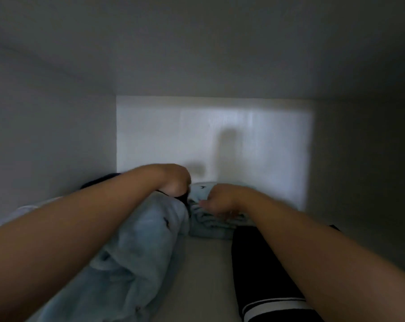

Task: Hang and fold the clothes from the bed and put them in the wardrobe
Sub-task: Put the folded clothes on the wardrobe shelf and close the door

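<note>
Both my arms reach deep into a white wardrobe compartment. My left hand [174, 182] is curled, gripping the top of a light blue fleecy garment [136, 252] that drapes down toward me, with a bit of dark fabric under the fingers. My right hand [216, 201] rests on a folded light blue garment [210, 226] lying on the shelf [206, 275], fingers curled into its folds. A black garment with white stripes [262, 287] lies on the shelf under my right forearm.
The wardrobe's back panel [215, 135] is close behind the clothes, with side walls left [57, 135] and right [359, 159] and a shelf above. A dark garment [99, 181] and something white [22, 211] lie at the left behind my left arm.
</note>
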{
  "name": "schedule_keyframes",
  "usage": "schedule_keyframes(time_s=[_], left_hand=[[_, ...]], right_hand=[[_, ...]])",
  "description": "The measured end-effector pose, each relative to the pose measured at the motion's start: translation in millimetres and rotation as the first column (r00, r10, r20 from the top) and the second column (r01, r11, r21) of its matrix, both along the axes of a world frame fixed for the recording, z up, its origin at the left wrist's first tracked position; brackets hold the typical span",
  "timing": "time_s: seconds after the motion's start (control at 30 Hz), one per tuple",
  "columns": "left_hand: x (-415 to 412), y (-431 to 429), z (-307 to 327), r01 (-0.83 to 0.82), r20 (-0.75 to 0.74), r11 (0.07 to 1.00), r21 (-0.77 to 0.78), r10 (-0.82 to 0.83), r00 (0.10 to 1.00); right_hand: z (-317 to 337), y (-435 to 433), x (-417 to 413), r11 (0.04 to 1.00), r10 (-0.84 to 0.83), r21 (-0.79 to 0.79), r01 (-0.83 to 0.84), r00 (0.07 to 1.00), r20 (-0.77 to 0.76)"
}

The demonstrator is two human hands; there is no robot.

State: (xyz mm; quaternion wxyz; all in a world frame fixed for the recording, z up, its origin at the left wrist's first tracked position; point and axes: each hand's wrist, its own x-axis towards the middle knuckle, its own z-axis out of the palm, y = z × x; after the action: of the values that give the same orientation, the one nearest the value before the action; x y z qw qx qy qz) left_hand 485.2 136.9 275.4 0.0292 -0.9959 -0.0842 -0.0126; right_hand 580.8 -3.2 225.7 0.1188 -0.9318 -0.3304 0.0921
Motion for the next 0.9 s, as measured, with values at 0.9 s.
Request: schedule_keyframes(time_s=[0.9], left_hand=[[-156, 79, -169, -0.343, 0.275, 0.747, -0.57, 0.566, 0.777]], right_hand=[[-85, 49, -156, 0.548, 0.306, 0.582, 0.601, 0.503, -0.808]])
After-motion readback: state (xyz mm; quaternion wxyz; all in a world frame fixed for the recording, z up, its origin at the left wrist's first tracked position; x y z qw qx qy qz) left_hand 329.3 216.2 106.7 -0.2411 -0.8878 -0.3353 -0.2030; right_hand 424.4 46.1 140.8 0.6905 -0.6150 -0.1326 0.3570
